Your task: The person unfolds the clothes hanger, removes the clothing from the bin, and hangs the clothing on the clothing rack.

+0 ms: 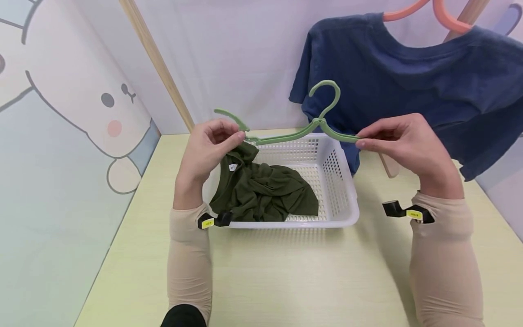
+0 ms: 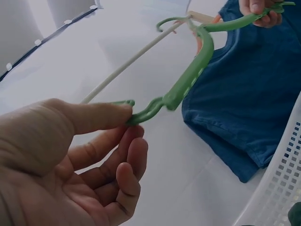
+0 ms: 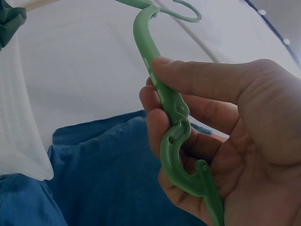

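A white plastic basket [image 1: 294, 224] with perforated sides sits on a pale wooden desk [image 1: 286, 277]. Inside it lies a crumpled dark green garment [image 1: 273, 193], filling the left and middle of the basket and leaving the slotted floor bare toward the right. A small white label [image 1: 233, 167] shows near the garment's neckline, and part of the cloth rises over the basket's far left corner, just below the left hand in the head view.

A person's two bare hands hold a light green folding hanger [image 1: 304, 131] stretched sideways above the far side of the basket, its hook pointing up. The left hand [image 1: 212, 147] pinches the slim, curved left end between thumb and fingers. The right hand [image 1: 402, 138] grips the right arm of the hanger, thumb on one side and fingers curled on the other; the right wrist view shows a joint in that arm, with its curved end lying against the palm. Both forearms wear beige sleeves [image 1: 441, 263].

Behind the basket and to the right, a navy blue T-shirt [image 1: 392, 86] hangs on an orange hanger [image 1: 451, 22]. A slanting wooden pole [image 1: 157, 63] stands at the back left, and a cartoon animal [image 1: 77, 86] decorates the left wall.
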Motion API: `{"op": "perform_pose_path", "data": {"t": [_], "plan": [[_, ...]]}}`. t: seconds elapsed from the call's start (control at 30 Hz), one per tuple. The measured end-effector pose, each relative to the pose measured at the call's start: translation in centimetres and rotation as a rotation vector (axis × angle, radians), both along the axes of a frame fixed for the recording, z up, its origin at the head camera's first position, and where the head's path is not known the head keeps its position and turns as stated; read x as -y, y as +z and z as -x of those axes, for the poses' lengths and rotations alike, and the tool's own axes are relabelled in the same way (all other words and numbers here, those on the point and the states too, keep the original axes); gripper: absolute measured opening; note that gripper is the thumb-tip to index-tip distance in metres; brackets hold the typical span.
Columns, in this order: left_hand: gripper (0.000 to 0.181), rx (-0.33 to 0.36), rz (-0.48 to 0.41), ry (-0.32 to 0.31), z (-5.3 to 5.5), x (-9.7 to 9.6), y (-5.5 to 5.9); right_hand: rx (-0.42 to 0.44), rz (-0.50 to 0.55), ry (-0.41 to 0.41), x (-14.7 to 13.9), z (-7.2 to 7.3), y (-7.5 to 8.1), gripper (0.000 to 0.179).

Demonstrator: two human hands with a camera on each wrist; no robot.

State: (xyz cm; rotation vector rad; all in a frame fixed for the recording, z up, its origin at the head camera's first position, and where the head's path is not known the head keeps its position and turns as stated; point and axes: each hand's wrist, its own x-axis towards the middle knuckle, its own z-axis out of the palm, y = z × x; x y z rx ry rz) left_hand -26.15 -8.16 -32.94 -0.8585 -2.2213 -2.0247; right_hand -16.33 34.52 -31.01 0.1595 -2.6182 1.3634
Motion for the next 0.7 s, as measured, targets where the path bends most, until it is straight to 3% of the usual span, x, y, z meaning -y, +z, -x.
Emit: {"op": "perform_pose_path", "data": {"t": [0.23, 0.7], "plan": [[0.006, 0.109, 0.058, -0.025, -0.1, 1.6, 0.2, 0.001, 0.035, 0.013, -0.3, -0.3, 0.2, 0.02], [0.012, 0.068, 0.277, -0.069, 0.0, 1.5, 0.2, -0.004, 0.072, 0.033, -0.7, -0.6, 0.4, 0.022]]}}
